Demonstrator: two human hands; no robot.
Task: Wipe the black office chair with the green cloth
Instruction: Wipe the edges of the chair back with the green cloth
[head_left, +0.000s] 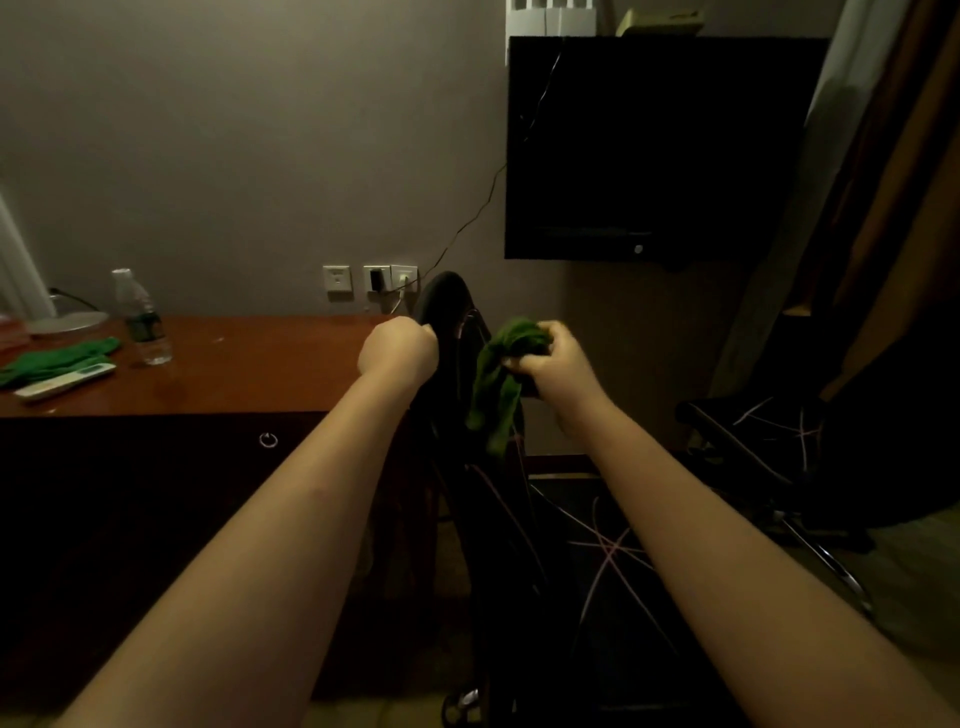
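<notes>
The black office chair (447, 301) stands in front of me, its rounded top edge rising beside the desk and its dark patterned frame running down between my arms. My left hand (397, 351) grips that top edge with curled fingers. My right hand (553, 364) holds the bunched green cloth (501, 379) against the chair's right side, with a tail of the cloth hanging down below my fist.
A brown wooden desk (249, 358) on the left carries a plastic water bottle (140, 317), a second green cloth (57, 361), a white remote (65, 382) and a lamp base. A dark screen (660, 150) hangs on the wall. Another dark chair (779, 441) stands at right.
</notes>
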